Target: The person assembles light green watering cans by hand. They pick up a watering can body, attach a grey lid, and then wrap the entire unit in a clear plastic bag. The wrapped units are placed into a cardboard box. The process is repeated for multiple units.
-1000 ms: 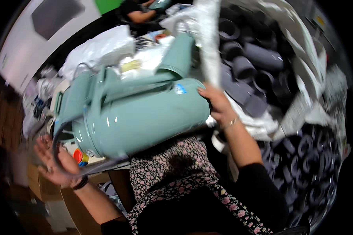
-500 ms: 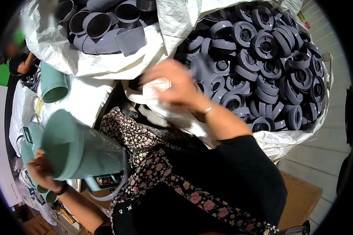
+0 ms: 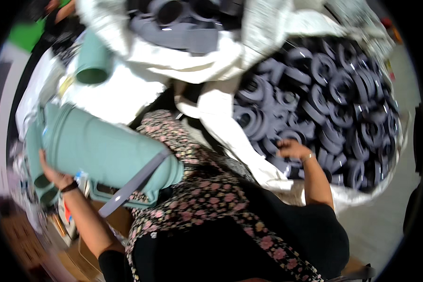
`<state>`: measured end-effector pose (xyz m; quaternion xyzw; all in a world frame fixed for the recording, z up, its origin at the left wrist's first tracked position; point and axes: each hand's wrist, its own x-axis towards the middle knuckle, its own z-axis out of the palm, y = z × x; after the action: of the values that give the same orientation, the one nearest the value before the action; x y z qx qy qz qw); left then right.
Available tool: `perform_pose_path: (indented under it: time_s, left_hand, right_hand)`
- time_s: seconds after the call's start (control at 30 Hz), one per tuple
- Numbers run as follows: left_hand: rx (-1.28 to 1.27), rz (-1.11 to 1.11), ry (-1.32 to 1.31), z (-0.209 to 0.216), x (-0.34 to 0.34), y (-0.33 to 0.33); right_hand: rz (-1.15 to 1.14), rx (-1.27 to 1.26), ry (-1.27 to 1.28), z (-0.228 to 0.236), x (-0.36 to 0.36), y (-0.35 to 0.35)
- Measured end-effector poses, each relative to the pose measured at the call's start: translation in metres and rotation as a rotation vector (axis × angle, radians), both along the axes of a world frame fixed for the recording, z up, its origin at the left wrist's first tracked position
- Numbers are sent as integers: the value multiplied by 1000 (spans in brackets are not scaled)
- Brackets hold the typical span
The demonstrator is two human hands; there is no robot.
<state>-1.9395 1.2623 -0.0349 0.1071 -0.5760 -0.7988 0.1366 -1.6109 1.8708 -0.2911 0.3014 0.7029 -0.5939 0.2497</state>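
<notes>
A pale green plastic canister (image 3: 110,145) lies tilted across my front, a long grey strip (image 3: 136,183) and a green handle (image 3: 122,201) on its near side. My left hand (image 3: 56,175) grips it by its wide left end, the thumb up along the wall and the other fingers partly hidden. Over at the right, my right hand (image 3: 293,149) is down among the grey ring-shaped plastic parts (image 3: 343,89) near the edge of a big white sack (image 3: 254,162). Its fingers look parted and curved over the parts, slightly blurred; I see no part lifted in them.
Another white sack (image 3: 188,68) at the top holds grey pipe-like pieces (image 3: 174,35). A second green canister (image 3: 93,63) stands at the upper left, and more green parts (image 3: 38,176) lie beyond my left hand. Cardboard boxes (image 3: 80,256) are at lower left. Part of another person's arm (image 3: 65,10) shows top left.
My right hand has moved right and down, from over the sack's edge into the grey parts. The canister has swung so its open mouth no longer faces me. The whole view has shifted.
</notes>
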Motion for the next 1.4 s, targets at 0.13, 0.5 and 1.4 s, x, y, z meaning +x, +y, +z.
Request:
perform_pose_path:
  time_s: [0.13, 0.5, 1.4]
  left_hand:
    - [51, -7, 175, -37, 10, -42]
    - [-393, -634, 424, 43, 6, 69]
    - [-874, -156, 925, -6, 21, 8]
  right_hand:
    - [539, 611, 47, -24, -38, -19]
    - [7, -794, 839, 317, -331, -232]
    - [792, 202, 1890, 301, -347, -354]
